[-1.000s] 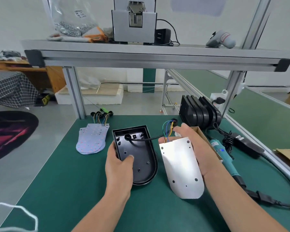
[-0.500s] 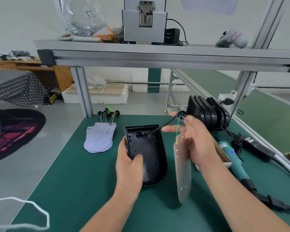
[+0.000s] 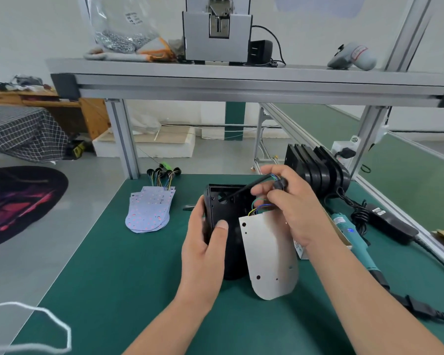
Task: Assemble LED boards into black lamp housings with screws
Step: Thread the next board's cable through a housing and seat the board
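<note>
A black lamp housing [image 3: 228, 208] stands tilted on its side on the green mat, gripped at its left wall by my left hand [image 3: 205, 249]. My right hand [image 3: 290, 208] pinches the black cable grommet [image 3: 278, 185] and its coloured wires above the housing. From those wires the LED board [image 3: 269, 254] hangs with its plain white back towards me, covering the housing's right part. A black cable runs from the grommet into the housing's round hole.
A pile of LED boards [image 3: 149, 211] with wired grommets lies at the left. Stacked black housings [image 3: 315, 172] stand at the back right. A teal electric screwdriver [image 3: 354, 239] and its power adapter [image 3: 387, 221] lie along the right edge, beside a small cardboard box [image 3: 300, 248].
My left hand tipped the housing up onto its side. My right hand lifted the grommet and wires, and the board swung from edge-on to showing its white back.
</note>
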